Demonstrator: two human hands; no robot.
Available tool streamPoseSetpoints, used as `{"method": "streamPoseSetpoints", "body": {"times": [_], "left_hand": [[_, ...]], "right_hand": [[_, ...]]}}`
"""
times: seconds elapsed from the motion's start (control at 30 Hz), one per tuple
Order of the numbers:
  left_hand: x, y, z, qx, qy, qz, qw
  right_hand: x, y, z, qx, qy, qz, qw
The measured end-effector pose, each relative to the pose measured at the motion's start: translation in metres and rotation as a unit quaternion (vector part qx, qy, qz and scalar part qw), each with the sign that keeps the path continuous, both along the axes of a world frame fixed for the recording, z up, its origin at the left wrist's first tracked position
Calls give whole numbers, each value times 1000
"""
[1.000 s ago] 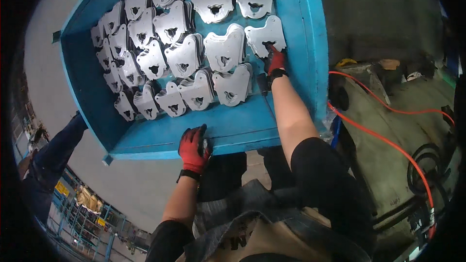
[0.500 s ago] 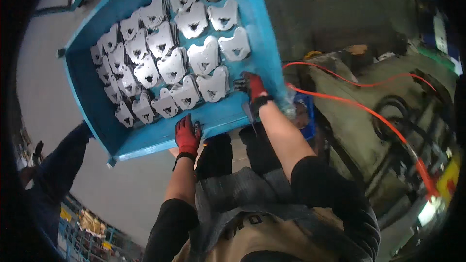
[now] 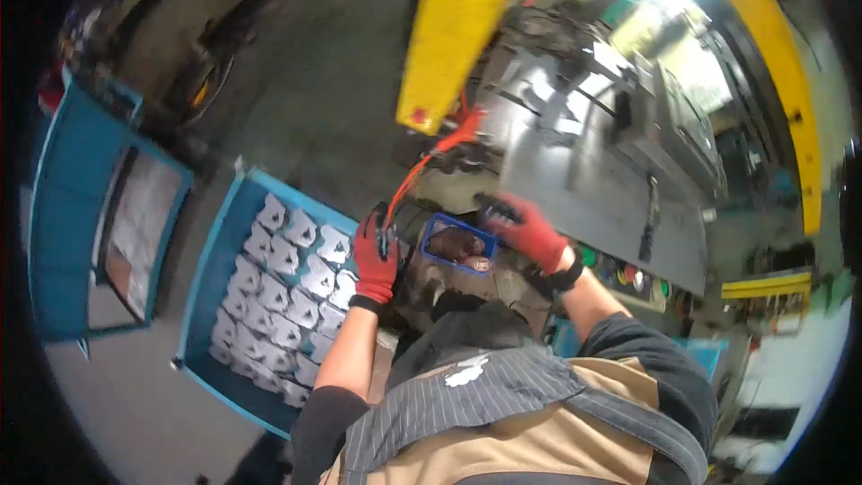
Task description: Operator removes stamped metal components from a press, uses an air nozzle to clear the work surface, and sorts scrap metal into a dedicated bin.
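My left hand (image 3: 375, 259), in a red glove with dark fingertips, is raised beside the right edge of a large blue metal bin (image 3: 202, 305). Its fingers point away from me, apart, with nothing seen in them. Rows of stacked flat silver metal plates (image 3: 285, 295), each with a cut-out, lie in the bin. In a matching glove, my right hand (image 3: 532, 232) hangs near the metal machine table (image 3: 575, 198), fingers stretched out to the left and holding nothing visible. Between the hands, lower down, sits a small blue crate (image 3: 426, 257) with brownish contents I cannot make out.
A yellow machine post (image 3: 458, 31) rises ahead, with an orange-red cable (image 3: 415, 171) near its lower end. Another yellow column (image 3: 781, 63) stands at right. Flat metal pieces (image 3: 561, 117) lie on the machine table. A blue open-sided frame (image 3: 76, 216) stands at far left.
I have turned right, so the bin now lies to my left and the machine is in view. Both hands have left the bin's near side; the right one is now by the machine table.
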State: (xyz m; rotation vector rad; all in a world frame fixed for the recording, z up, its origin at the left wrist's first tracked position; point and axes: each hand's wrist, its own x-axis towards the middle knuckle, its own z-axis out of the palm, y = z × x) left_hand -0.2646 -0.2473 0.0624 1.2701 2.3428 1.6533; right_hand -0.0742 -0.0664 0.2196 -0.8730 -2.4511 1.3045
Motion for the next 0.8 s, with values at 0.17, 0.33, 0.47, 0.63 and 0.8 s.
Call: {"method": "streamPoseSetpoints", "body": {"times": [0.17,0.33,0.47,0.63,0.8], "left_hand": [[40,79,105,12,32,-153,988],[83,183,136,-35,4,-223,974],[83,304,90,-77,-210,-202,954],[123,399,120,-419,-95,-79,899],[132,427,101,-418,-76,13,905]], "right_hand": [[89,123,6,-23,80,-204,975],[114,244,-6,1,-43,-245,969],[80,307,-17,148,-145,-217,954],[71,337,-44,168,-348,-197,901],[49,325,-32,215,-299,-200,908]]}}
